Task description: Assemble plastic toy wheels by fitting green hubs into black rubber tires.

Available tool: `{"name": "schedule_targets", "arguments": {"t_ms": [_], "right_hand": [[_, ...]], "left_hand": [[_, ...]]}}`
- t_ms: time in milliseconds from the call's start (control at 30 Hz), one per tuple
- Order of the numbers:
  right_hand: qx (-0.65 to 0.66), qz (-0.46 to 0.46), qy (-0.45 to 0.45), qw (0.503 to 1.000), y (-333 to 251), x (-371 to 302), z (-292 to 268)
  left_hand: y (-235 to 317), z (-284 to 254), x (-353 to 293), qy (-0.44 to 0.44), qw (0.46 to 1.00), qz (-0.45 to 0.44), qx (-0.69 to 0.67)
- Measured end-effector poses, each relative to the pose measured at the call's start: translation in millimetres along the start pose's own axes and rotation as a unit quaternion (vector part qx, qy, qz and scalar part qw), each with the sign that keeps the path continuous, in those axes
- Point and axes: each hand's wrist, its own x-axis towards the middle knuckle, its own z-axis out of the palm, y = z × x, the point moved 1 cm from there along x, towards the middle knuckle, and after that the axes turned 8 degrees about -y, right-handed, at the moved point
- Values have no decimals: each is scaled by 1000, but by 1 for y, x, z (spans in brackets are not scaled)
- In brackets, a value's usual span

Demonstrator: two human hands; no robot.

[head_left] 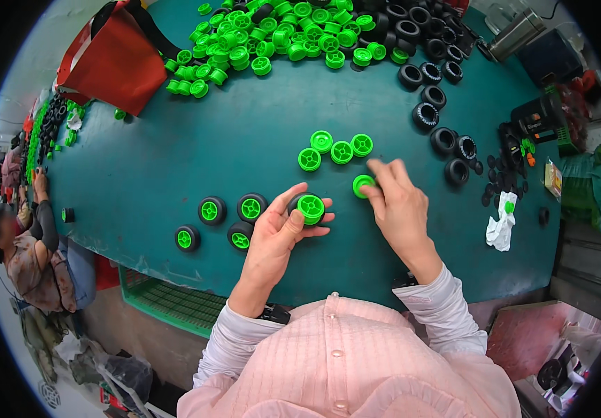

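My left hand (272, 233) is closed around a green toy wheel hub (310, 207) with a black tyre behind its rim; how far the tyre is seated cannot be told. To its right, the bent fingers of my right hand (405, 209) grip a bare green wheel hub (363, 185) at its edge, just above the table. Beyond my hands lie several loose green hubs (341, 152) in a small group. Left of my left hand, several wheels (211, 210) with green hubs inside black tyres rest on the table.
A heap of green hubs (279, 35) covers the far side of the green table (265, 129). Black tyres (426, 115) trail down the right. A red bag (116, 66) stands far left, a crumpled white paper (501, 226) right. Another person (32, 258) sits at the left.
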Motion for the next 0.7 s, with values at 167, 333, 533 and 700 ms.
{"name": "schedule_targets", "arguments": {"t_ms": [167, 333, 533, 700], "right_hand": [[198, -90, -72, 973, -23, -2, -25], [253, -121, -146, 949, -33, -8, -17], [272, -127, -82, 950, -37, -13, -6], [223, -145, -11, 964, -39, -20, 4]], "left_hand": [[-5, 0, 0, -30, 999, -16, 7], [-5, 9, -4, -59, 996, 6, 61], [-7, 20, -4, -35, 997, 41, 52], [-3, 23, -4, -15, 996, 57, 71]]}}
